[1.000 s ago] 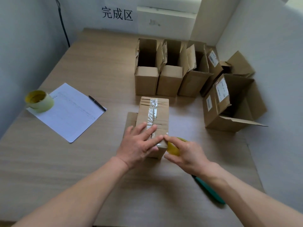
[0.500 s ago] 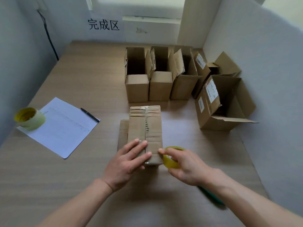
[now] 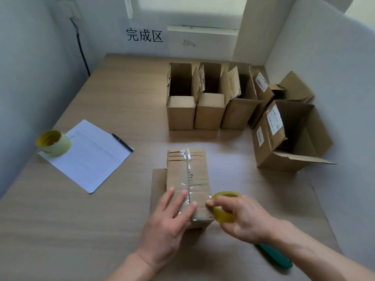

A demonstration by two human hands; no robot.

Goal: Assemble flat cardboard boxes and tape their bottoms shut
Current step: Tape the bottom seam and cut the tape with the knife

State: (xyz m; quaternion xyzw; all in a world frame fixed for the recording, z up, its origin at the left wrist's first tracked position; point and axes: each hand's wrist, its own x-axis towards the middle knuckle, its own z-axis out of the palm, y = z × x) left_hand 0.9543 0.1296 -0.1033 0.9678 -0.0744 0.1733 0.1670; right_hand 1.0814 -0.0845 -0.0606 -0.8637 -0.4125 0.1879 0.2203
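Observation:
A small cardboard box (image 3: 194, 175) stands bottom up in the middle of the wooden table (image 3: 71, 230), with a strip of clear tape along its centre seam. My left hand (image 3: 168, 218) lies flat on the near end of the box, fingers straight, pressing the tape down. My right hand (image 3: 241, 218) grips a yellow tape roll (image 3: 225, 207) just right of the box's near corner, thumb and forefinger pinching at the tape by the box edge.
Three assembled open boxes (image 3: 180, 98) stand in a row at the back, with larger labelled boxes (image 3: 288, 134) to the right. A second tape roll (image 3: 53, 142), a paper sheet (image 3: 91, 155) and pen (image 3: 122, 142) lie left. A green-handled tool (image 3: 276, 257) lies under my right forearm.
The camera has tilted upward, so everything sits lower in view. My left hand stays flat on the box's near end. My right hand with the roll has shifted slightly right, off the box corner.

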